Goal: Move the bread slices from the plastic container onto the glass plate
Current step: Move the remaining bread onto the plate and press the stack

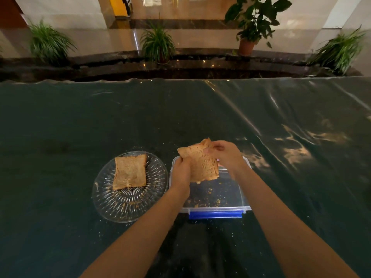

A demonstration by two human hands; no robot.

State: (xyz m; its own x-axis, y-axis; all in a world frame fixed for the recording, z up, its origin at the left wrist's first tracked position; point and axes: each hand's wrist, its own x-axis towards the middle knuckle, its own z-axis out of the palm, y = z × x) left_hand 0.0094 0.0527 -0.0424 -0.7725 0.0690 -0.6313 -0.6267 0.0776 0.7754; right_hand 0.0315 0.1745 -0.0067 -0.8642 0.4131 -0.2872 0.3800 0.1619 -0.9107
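On the left of the dark green, plastic-covered desk [60,157] sits the round, ribbed clear glass plate [104,203], and one square, light-brown bread slice [130,171] already lies flat on its far half, with loose crumbs scattered over the near half. Just beside the plate, to its right, stands the clear rectangular plastic container with a blue latch [215,214]; its floor shows only crumbs, so no further slice appears to be left inside, though the hands hide its far end. Above that container the left hand [181,169] clamps the near-left edge of a second light-brown bread slice [202,163], and the right hand [225,154] pinches its far upper corner, so both grips are closed on this one slice, which hangs tilted and bent in the air. The risk, as I judge it, lies in that bend: the slice looks soft and already buckles at the top corner, so pulling the two grips apart or swinging it left too fast could tear it or shed more crumbs onto the desk; it could also land overlapping the first slice and slide off the shallow rim. Counted: two slices, one plate, one container, two hands.
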